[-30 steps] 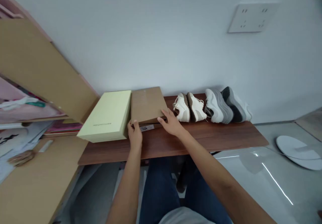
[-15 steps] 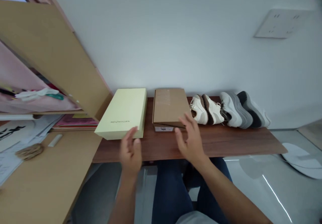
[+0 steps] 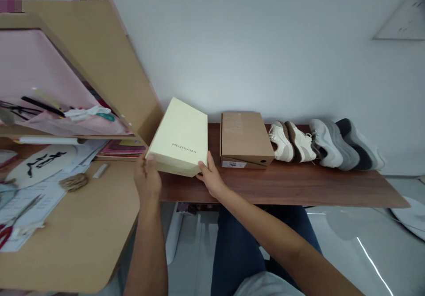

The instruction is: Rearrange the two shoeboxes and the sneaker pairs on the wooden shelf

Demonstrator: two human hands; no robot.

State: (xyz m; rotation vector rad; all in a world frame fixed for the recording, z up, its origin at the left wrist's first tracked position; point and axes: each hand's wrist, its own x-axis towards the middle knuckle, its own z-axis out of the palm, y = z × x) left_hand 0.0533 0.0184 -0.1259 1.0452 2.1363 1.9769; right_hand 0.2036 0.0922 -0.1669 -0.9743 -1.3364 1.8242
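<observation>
Between my two hands is a pale yellow shoebox (image 3: pixel 181 132) lettered MEIZHIYUAN, turned at an angle and tilted. My left hand (image 3: pixel 148 176) grips its near left corner, thumb on the front. At the near right corner, my right hand (image 3: pixel 210 176) holds the box with the thumb on the front face and fingers along the side. Whether the box's far end still touches the bench cannot be seen. To the right a brown cardboard box (image 3: pixel 244 136) with a white label sits on the dark wooden bench (image 3: pixel 259 187).
White sneakers (image 3: pixel 283 141) and grey-white shoes (image 3: pixel 332 147) stand in a row at the bench's right. On the left, a tan desk (image 3: pixel 102 225) carries papers, red-handled scissors (image 3: pixel 20 218), and a coil of twine (image 3: pixel 73 182). A shelf panel (image 3: pixel 122 65) rises beside the yellow box.
Both hands have moved left and closed on the yellow shoebox. The box has turned and tilted from lying square on the bench. The view has swung left.
</observation>
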